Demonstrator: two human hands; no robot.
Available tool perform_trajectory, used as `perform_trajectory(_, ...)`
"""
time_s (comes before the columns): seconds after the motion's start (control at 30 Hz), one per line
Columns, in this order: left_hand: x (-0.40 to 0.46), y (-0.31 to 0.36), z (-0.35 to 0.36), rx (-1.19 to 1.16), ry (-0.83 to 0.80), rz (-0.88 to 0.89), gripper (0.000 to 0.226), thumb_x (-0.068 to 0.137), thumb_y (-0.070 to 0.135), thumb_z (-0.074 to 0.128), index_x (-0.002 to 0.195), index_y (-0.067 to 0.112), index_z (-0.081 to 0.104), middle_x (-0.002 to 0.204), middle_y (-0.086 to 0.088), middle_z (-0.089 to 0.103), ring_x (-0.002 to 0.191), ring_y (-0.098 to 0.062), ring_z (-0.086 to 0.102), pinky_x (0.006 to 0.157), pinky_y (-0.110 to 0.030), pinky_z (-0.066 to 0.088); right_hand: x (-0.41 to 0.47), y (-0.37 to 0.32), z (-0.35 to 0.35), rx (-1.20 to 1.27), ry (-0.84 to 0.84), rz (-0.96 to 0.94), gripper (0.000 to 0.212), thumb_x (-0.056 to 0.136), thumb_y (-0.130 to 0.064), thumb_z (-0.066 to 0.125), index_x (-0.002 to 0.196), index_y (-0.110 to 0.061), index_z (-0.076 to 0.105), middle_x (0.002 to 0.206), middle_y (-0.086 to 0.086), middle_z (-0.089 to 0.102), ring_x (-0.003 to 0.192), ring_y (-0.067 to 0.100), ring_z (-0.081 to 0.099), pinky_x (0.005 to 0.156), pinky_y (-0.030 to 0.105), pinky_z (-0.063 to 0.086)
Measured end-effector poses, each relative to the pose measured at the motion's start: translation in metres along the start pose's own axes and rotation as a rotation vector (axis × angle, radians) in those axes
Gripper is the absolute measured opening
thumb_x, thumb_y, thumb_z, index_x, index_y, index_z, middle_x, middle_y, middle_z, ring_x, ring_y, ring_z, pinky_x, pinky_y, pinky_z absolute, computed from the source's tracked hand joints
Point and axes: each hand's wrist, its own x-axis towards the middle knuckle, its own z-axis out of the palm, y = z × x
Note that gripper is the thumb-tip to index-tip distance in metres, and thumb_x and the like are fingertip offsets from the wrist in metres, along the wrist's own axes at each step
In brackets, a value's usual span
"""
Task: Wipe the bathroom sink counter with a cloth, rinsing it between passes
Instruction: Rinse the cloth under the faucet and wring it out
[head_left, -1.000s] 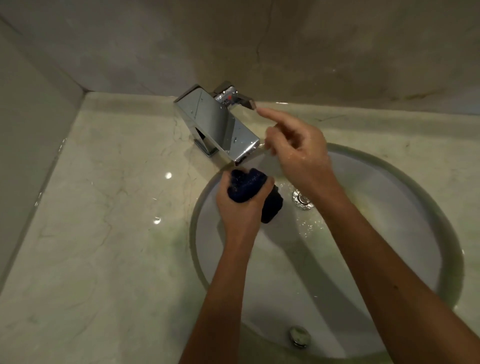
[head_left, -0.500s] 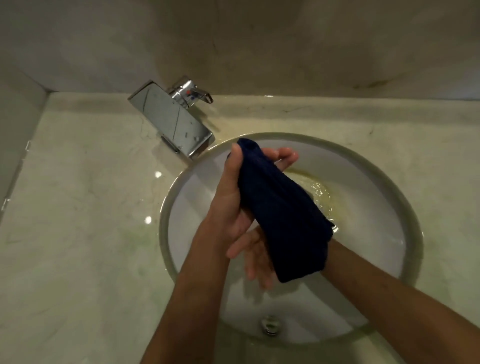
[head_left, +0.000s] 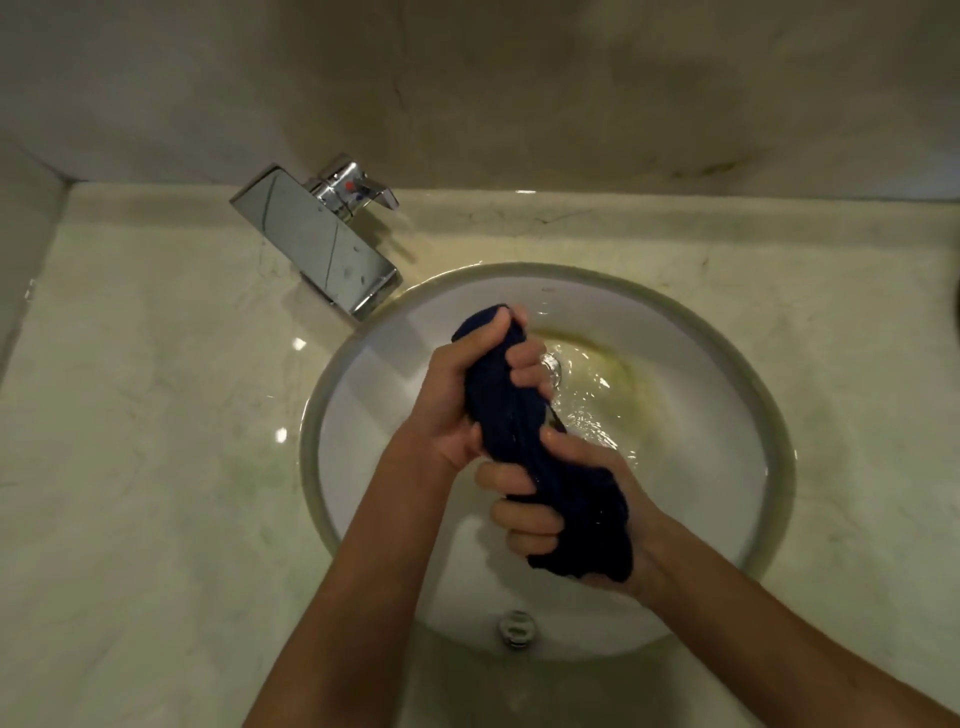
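While held above the white basin (head_left: 363, 467), dark blue cloth (head_left: 519, 441) bunched into a thick roll running from upper left to lower right. Left hand (head_left: 457, 395) wrapped round upper end of roll, fingers (head_left: 524, 358) curled over top, grip clenched on cloth. Right hand (head_left: 566, 499) wrapped round lower end, fingers (head_left: 519, 519) curled in from the left side, grip likewise clenched on cloth; loose tail of fabric spilling over right wrist. Both hands close together, near touching at mid-roll. Cloth clear of basin surface, positioned over centre and slightly left of the drain (head_left: 551, 366). Shallow water pooled and rippling around drain, yellowish tint on basin floor to the right. Overflow fitting (head_left: 516, 629) on near wall of basin. Chrome faucet (head_left: 322, 244) mounted at upper left on pale marble table (head_left: 156, 441), flat spout angled toward basin rim; lever handle at rear carrying red and blue marks. No flow discernible from spout. Wet glints on table left of basin. Beige wall (head_left: 519, 78) behind, dark staining at upper right.
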Motion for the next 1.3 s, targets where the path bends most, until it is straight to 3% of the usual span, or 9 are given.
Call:
perform_trajectory(0.17, 0.017, 0.004, -0.004, 0.5, 0.396, -0.14, 0.015, 0.084, 0.017, 0.078, 0.079, 0.013, 0.064, 0.066, -0.004, 0.058, 0.056, -0.016, 0.058, 0.059, -0.028, 0.051, 0.014, -0.011, 0.015, -0.757, 0.83, -0.063, 0.024, 0.085, -0.024, 0.079, 0.096, -0.009, 0.066, 0.073, 0.006, 0.07, 0.057, 0.016, 0.065, 0.06, 0.032, 0.059)
perform_trajectory(0.27, 0.031, -0.006, -0.015, 0.758, 0.713, -0.054, 0.011, 0.078, 0.008, 0.079, 0.081, -0.001, 0.073, 0.066, -0.007, 0.065, 0.061, -0.021, 0.061, 0.058, -0.027, 0.05, 0.03, -0.014, 0.006, -1.179, 1.03, -0.019, 0.012, 0.081, -0.024, 0.07, 0.075, -0.014, 0.073, 0.07, 0.002, 0.076, 0.061, 0.016, 0.071, 0.077, 0.043, 0.061)
perform_trajectory(0.47, 0.031, -0.028, -0.018, 1.196, 0.89, -0.025, 0.01, 0.086, 0.014, 0.063, 0.077, 0.012, 0.062, 0.068, 0.003, 0.058, 0.066, -0.018, 0.056, 0.06, -0.023, 0.043, 0.042, -0.006, -0.015, -1.556, 1.184, 0.137, 0.028, 0.084, -0.045, 0.063, 0.07, -0.022, 0.069, 0.059, -0.007, 0.071, 0.051, 0.009, 0.068, 0.055, 0.028, 0.055)
perform_trajectory(0.63, 0.018, -0.01, -0.002, 0.886, 0.712, -0.031, 0.023, 0.083, 0.026, 0.081, 0.087, 0.006, 0.07, 0.073, -0.006, 0.069, 0.074, -0.026, 0.068, 0.072, -0.037, 0.062, 0.019, -0.012, 0.005, -1.28, 1.067, 0.039, 0.021, 0.082, -0.032, 0.075, 0.076, -0.012, 0.073, 0.064, -0.002, 0.074, 0.06, 0.017, 0.072, 0.063, 0.03, 0.056)
perform_trajectory(0.8, -0.024, 0.031, 0.012, 0.178, 0.147, -0.181, 0.031, 0.09, 0.021, 0.063, 0.113, 0.0, 0.06, 0.103, -0.019, 0.064, 0.091, -0.029, 0.066, 0.081, -0.038, 0.056, -0.019, -0.026, 0.013, -0.43, 0.637, 0.056, 0.069, 0.062, -0.046, 0.092, 0.113, -0.004, 0.069, 0.096, 0.014, 0.071, 0.08, 0.029, 0.067, 0.086, 0.049, 0.054)
perform_trajectory(0.9, -0.035, 0.031, 0.009, 0.206, 0.04, -0.061, 0.056, 0.09, 0.018, 0.066, 0.137, -0.006, 0.048, 0.11, -0.021, 0.064, 0.092, -0.03, 0.069, 0.072, -0.037, 0.059, -0.028, -0.016, 0.004, -0.113, 0.213, 0.113, 0.066, 0.074, -0.041, 0.087, 0.125, -0.007, 0.062, 0.112, 0.023, 0.067, 0.118, 0.047, 0.059, 0.104, 0.069, 0.04)
perform_trajectory(1.0, -0.039, 0.015, 0.02, 0.212, 0.072, -0.041, 0.083, 0.067, 0.044, 0.091, 0.127, -0.002, 0.058, 0.091, -0.011, 0.071, 0.072, -0.02, 0.071, 0.057, -0.03, 0.058, -0.017, 0.001, 0.005, -0.159, -0.079, 0.112, 0.053, 0.091, -0.035, 0.07, 0.135, -0.012, 0.054, 0.128, 0.017, 0.063, 0.134, 0.045, 0.05, 0.107, 0.06, 0.044)
perform_trajectory(1.17, -0.043, 0.003, 0.026, -0.072, -0.186, 0.102, 0.035, 0.077, 0.022, 0.081, 0.109, 0.011, 0.072, 0.125, -0.013, 0.07, 0.119, -0.027, 0.066, 0.101, -0.052, 0.052, -0.014, 0.018, 0.01, -0.107, -0.149, 0.117, 0.036, 0.092, -0.016, 0.064, 0.122, -0.008, 0.046, 0.087, 0.004, 0.056, 0.072, 0.01, 0.069, 0.053, 0.017, 0.055)
perform_trajectory(1.3, -0.041, 0.018, 0.03, -0.013, -0.084, 0.058, 0.037, 0.084, 0.033, 0.08, 0.114, 0.017, 0.067, 0.078, 0.001, 0.063, 0.068, -0.012, 0.063, 0.078, -0.035, 0.059, -0.022, 0.013, 0.027, -0.134, -0.031, 0.142, 0.056, 0.089, -0.043, 0.075, 0.119, -0.014, 0.038, 0.073, 0.0, 0.047, 0.052, 0.005, 0.054, 0.04, 0.017, 0.035)
